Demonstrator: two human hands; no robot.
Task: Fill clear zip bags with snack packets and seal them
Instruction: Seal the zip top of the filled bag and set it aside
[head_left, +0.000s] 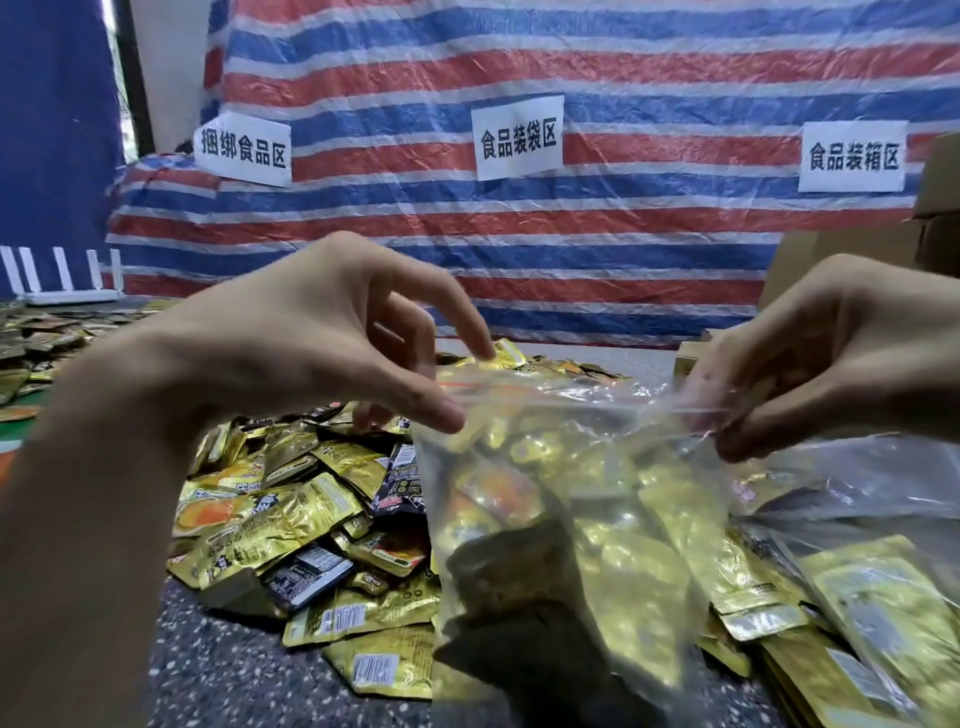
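Note:
A clear zip bag (571, 530) stuffed with gold snack packets hangs in front of me above the table. My left hand (311, 353) pinches the left end of its zip strip between thumb and finger. At the right end of the strip, my right hand (826, 364) pinches the bag's top corner. A heap of loose gold and black snack packets (291, 514) lies on the speckled table below and to the left of the bag.
More packets and clear bags (857, 597) lie at the right. Cardboard boxes (935, 208) stand at the far right. A striped tarp with three paper signs (518, 136) hangs behind. A white rack (62, 280) and further packets sit at the far left.

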